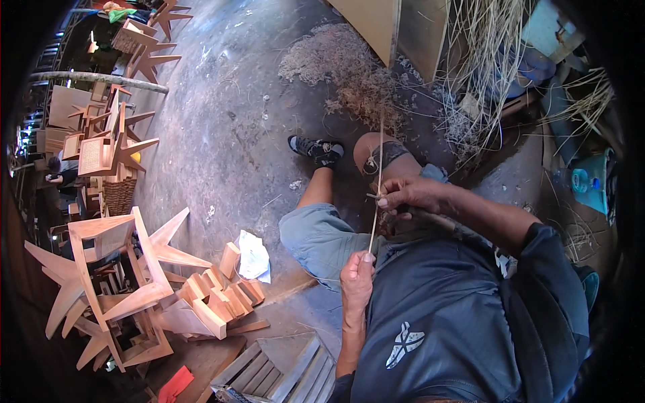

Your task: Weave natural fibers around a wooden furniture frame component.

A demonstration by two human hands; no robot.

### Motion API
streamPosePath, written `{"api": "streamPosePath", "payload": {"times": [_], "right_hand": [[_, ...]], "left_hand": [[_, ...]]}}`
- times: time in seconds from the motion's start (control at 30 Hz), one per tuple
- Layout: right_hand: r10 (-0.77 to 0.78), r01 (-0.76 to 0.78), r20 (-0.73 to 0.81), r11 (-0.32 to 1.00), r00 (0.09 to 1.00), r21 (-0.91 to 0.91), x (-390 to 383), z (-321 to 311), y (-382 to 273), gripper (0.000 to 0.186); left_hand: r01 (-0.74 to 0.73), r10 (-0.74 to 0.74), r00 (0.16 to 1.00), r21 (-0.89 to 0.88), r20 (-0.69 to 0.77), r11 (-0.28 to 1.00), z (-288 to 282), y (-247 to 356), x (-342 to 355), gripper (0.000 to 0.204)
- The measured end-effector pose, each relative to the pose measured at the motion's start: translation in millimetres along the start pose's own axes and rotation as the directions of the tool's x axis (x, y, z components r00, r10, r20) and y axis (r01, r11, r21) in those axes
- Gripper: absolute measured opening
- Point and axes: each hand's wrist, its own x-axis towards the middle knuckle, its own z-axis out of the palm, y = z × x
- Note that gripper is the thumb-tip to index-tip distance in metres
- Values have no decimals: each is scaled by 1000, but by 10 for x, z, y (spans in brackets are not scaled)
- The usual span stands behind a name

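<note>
- The strip lay in front of the person, stretched between both hands and running beyond, over the leg, toward the shavings.
- The left hand pinched it between thumb and finger.
- The right hand was closed around it, together with a small tool of unclear kind.
- The strip seemed light, springy, perhaps easily split; a flat pinch, without sharp bending, suited it best.

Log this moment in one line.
left hand: pinching pale strip | right hand: gripping same strip | curly shavings: on floor
</note>
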Motion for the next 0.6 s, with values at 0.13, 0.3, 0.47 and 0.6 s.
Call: {"api": "streamPosePath", "payload": {"times": [0.13,0.3,0.47,0.6], "right_hand": [[127,-130,-39,989,991,-68,-89,145,-23,23],[172,-166,30,976,985,-138,-72,437,312,24],[60,-60,-4,989,998,-137,-94,289,216,23],[33,-67,-129,962,991,-265,-130,10,-95,24]], "left_hand": [[22,-22,1000,-7,-12,1000,54,-6,22,20],[-78,78,997,46,-11,996,91,-10,94,20],[-26,27,1000,136,-12,990,-12,-37,-59,20],[76,-74,997,186,-15,980,-132,48,-275,17]]}}
